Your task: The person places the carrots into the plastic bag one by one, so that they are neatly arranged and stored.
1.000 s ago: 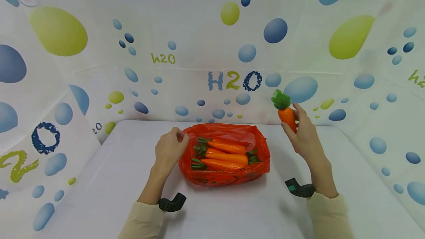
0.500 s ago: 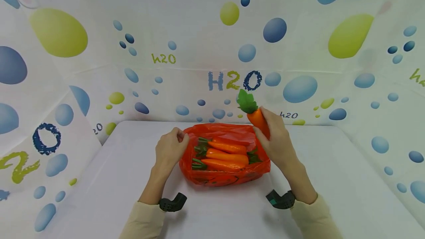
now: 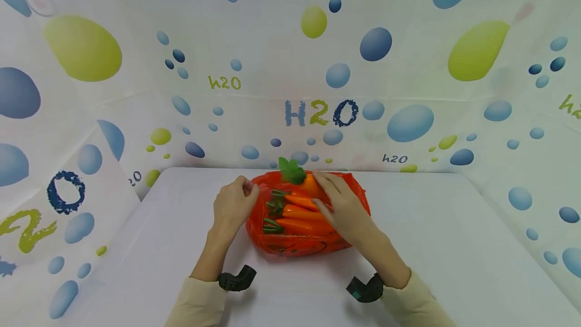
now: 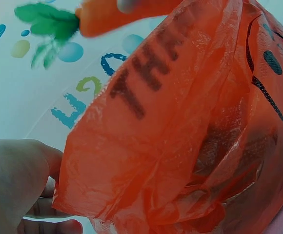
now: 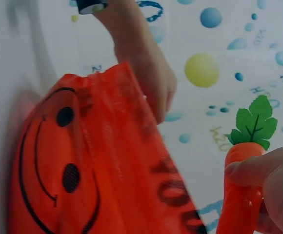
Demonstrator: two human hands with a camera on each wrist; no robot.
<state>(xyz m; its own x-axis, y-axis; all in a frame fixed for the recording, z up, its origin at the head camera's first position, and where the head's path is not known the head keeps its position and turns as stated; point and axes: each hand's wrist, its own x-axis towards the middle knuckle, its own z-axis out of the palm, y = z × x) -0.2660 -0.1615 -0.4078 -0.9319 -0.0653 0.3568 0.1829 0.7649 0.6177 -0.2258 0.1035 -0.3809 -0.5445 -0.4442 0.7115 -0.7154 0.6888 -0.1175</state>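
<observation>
A red plastic bag (image 3: 290,245) sits on the table, its mouth spread wide. Several orange carrots (image 3: 297,226) with green tops lie inside it. My left hand (image 3: 232,205) pinches the bag's left rim; the left wrist view shows thumb and fingers at that edge (image 4: 127,151). Over the bag's far side, my right hand (image 3: 347,211) grips a carrot (image 3: 310,184) with a leafy green top pointing left. In the right wrist view this carrot (image 5: 236,204) shows with the thumb across it, above the bag's rim.
The white table (image 3: 422,226) extends to both sides of the bag. Behind it hangs a white backdrop (image 3: 272,39) with blue and green spots and H2O lettering. A dark wrist device (image 3: 237,278) is on the left wrist, another (image 3: 365,288) on the right.
My right hand has carried the carrot leftward and down, from right of the bag to over its opening. The left hand has stayed at the bag's rim.
</observation>
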